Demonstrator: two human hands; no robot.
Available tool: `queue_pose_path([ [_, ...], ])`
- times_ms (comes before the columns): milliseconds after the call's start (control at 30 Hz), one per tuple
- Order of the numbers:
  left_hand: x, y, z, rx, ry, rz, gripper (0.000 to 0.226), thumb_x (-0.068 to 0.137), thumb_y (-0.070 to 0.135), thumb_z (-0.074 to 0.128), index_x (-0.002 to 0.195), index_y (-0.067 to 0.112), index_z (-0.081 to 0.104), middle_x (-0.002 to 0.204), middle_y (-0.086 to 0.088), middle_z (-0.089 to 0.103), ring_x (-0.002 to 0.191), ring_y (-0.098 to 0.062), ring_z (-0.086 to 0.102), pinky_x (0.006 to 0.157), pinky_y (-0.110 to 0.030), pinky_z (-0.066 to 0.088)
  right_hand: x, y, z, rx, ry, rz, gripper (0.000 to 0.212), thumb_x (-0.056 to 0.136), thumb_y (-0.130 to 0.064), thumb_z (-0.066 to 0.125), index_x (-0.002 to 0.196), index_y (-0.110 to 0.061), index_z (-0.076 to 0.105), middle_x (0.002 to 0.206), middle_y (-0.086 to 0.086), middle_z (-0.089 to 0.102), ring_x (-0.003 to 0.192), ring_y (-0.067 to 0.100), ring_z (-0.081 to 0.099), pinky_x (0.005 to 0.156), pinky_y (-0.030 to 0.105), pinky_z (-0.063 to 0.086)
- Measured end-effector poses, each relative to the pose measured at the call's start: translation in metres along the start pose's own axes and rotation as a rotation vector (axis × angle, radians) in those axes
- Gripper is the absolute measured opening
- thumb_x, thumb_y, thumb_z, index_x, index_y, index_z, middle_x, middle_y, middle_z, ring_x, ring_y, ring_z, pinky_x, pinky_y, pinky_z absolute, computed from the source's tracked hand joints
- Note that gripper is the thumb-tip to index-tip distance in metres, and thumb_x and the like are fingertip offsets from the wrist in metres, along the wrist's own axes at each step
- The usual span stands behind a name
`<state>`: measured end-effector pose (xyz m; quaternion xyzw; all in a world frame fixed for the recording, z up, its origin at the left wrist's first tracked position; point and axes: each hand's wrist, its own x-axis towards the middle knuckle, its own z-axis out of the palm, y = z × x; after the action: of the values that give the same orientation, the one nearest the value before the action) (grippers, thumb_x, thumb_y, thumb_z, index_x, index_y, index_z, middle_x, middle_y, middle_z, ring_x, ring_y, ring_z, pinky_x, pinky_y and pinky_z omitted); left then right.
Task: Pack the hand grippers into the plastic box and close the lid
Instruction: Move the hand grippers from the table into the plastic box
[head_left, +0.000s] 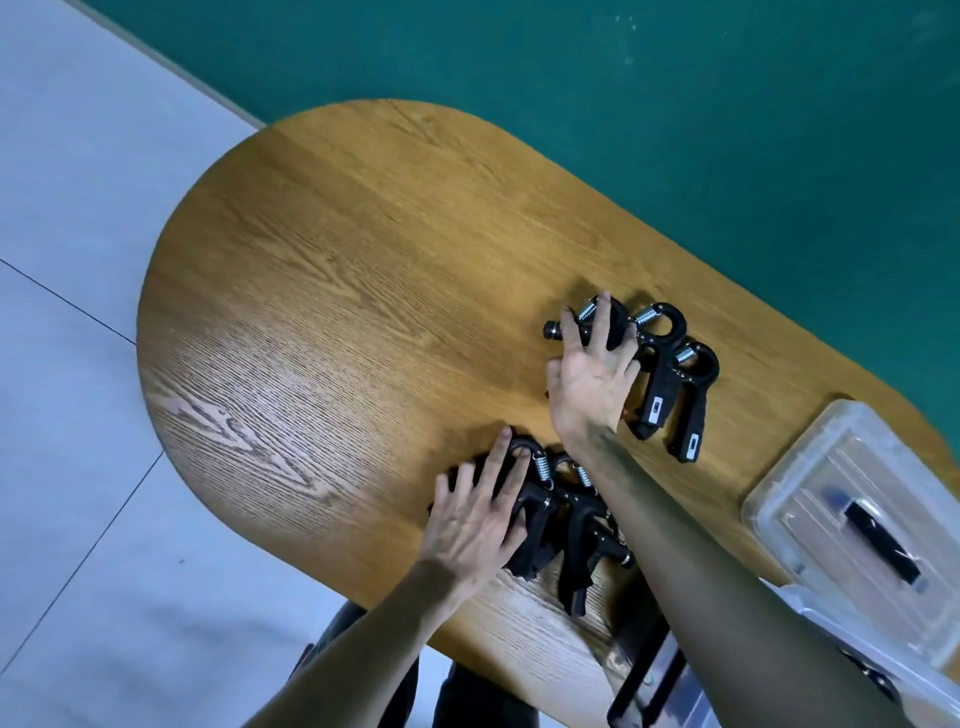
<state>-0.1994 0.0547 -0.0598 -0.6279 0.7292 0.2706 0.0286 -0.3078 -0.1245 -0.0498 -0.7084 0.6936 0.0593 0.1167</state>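
While both palms face down | left hand (475, 512) splayed on grippers (545, 525) | right hand (589, 371) likewise.

Matt black plastic hand grippers (670, 374) on grainy wood table (337, 291).

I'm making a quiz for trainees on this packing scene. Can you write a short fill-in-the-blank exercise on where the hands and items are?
1. Both hands rest on black hand grippers lying on the wooden ____.
2. The right hand lies on the group that is ____ from the person.
3. The left hand covers the group nearer the table's ____ end.
4. The plastic box has a ____ handle.

Answers: table; farther; rounded; black
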Motion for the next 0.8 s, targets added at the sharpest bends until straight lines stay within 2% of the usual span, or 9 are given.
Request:
queue_pose_path([
  [133, -0.002, 0.004, 0.0, -0.022, 0.038, -0.061, 0.08, 0.099, 0.05, 0.037, 0.161, 0.025, -0.008, 0.168, -0.009, -0.019, 0.107, -0.025, 0.046, 0.087, -0.043, 0.045, -0.007, 0.01, -0.008, 0.083, 0.046, -0.017, 0.075, 0.087, -0.012, 0.056, 0.155, -0.027, 0.03, 0.168, 0.009, 0.008, 0.138, 0.047, 0.031, 0.099, 0.053, 0.041],
  [267, -0.005, 0.015, -0.018, -0.028, 0.01, -0.169, 0.085, 0.1, 0.051, 0.035, 0.156, 0.027, -0.025, 0.166, -0.006, -0.025, 0.113, -0.022, 0.039, 0.093, -0.04, 0.041, -0.028, 0.01, -0.029, 0.157, 0.055, 0.041, 0.085, 0.085, -0.012, 0.062, 0.157, -0.029, 0.022, 0.169, 0.009, 0.002, 0.128, 0.046, 0.042, 0.099, 0.054, 0.044],
  [400, -0.008, 0.036, -0.045, 0.027, 0.032, -0.188, 0.085, 0.1, 0.053, 0.034, 0.155, 0.026, -0.025, 0.167, -0.006, -0.02, 0.111, -0.024, 0.04, 0.09, -0.04, 0.041, -0.066, 0.021, -0.064, 0.149, 0.07, 0.047, 0.085, 0.085, -0.017, 0.067, 0.157, -0.028, 0.023, 0.169, 0.011, 0.0, 0.124, 0.044, 0.045, 0.097, 0.054, 0.045],
  [500, -0.01, 0.059, -0.071, 0.07, 0.059, -0.197, 0.084, 0.1, 0.053, 0.032, 0.154, 0.027, -0.026, 0.167, -0.007, -0.019, 0.111, -0.026, 0.041, 0.091, -0.043, 0.042, -0.101, 0.038, -0.091, 0.119, 0.123, 0.031, 0.087, 0.081, -0.017, 0.068, 0.158, -0.028, 0.027, 0.169, 0.012, -0.001, 0.107, 0.04, 0.05, 0.087, 0.049, 0.047],
  [600, -0.015, 0.094, -0.104, 0.107, 0.078, -0.21, 0.084, 0.102, 0.053, 0.029, 0.147, 0.028, -0.037, 0.166, -0.007, -0.023, 0.115, -0.025, 0.038, 0.097, -0.044, 0.04, -0.136, 0.065, -0.117, 0.128, 0.157, 0.023, 0.087, 0.08, -0.018, 0.069, 0.157, -0.025, 0.031, 0.17, 0.012, 0.002, 0.093, 0.034, 0.048, 0.081, 0.046, 0.047],
  [733, -0.018, 0.141, -0.129, 0.16, 0.143, -0.211, 0.081, 0.102, 0.052, 0.03, 0.154, 0.028, -0.027, 0.168, -0.007, -0.013, 0.106, -0.021, 0.037, 0.089, -0.037, 0.037, -0.173, 0.105, -0.145, 0.196, 0.185, 0.11, 0.085, 0.074, -0.017, 0.073, 0.153, -0.023, 0.041, 0.169, 0.011, 0.012, 0.086, 0.034, 0.049, 0.078, 0.046, 0.048],
  [800, -0.02, 0.168, -0.133, 0.194, 0.166, -0.202, 0.081, 0.102, 0.052, 0.03, 0.155, 0.027, -0.026, 0.169, -0.008, -0.012, 0.103, -0.021, 0.037, 0.084, -0.037, 0.036, -0.19, 0.129, -0.158, 0.22, 0.203, 0.159, 0.086, 0.073, -0.017, 0.072, 0.152, -0.024, 0.041, 0.169, 0.009, 0.014, 0.092, 0.036, 0.051, 0.083, 0.048, 0.049],
])
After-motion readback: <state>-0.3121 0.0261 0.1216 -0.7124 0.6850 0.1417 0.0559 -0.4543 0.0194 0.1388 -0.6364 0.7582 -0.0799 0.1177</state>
